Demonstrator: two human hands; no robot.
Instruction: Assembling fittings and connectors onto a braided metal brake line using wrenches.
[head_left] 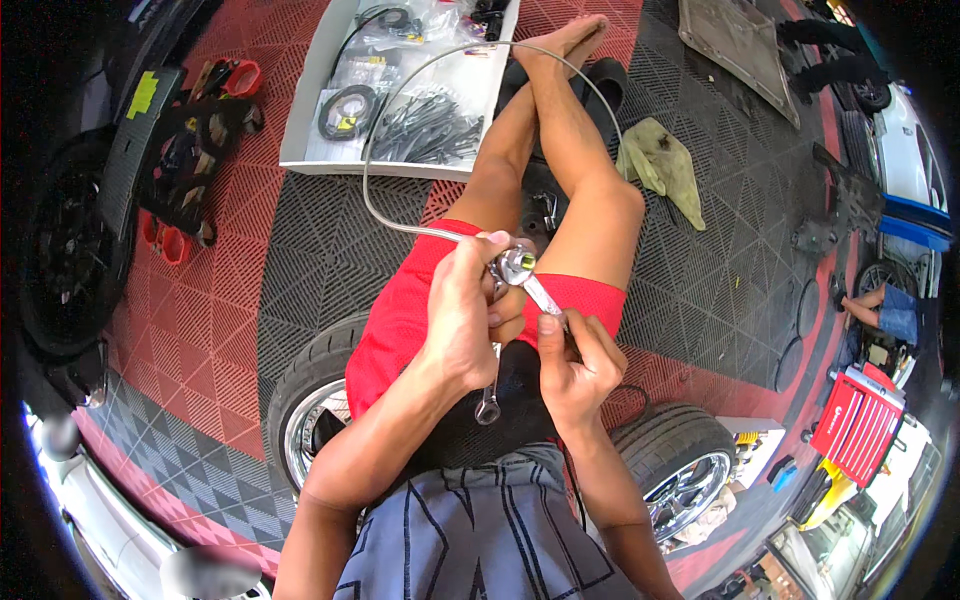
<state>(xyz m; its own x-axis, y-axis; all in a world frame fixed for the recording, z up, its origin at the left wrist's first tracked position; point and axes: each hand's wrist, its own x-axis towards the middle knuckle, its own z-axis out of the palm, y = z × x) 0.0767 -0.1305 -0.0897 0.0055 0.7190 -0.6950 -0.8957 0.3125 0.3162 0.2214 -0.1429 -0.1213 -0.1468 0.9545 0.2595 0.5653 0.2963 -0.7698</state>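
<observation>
My left hand [458,310] is closed around the end of a thin grey hose [372,195], just below its metal fitting [518,262]. A second wrench [488,408] hangs down from under that hand, its ring end showing; its upper part is hidden by my fingers. A chrome wrench [542,296] has its head at the fitting, and my right hand [580,368] pinches its handle between thumb and fingers. From the fitting the hose loops up over the box and back down by my right knee. Both hands are above my lap, over red shorts [400,345].
A white box [300,130] of bagged parts and cable ties stands beyond my legs. A yellowish cloth [660,170] lies to the right. Wheels with tyres [680,445] flank me. Red caster-like parts [240,78] sit at left; a red tool chest [858,420] and another person's legs [868,308] are far right.
</observation>
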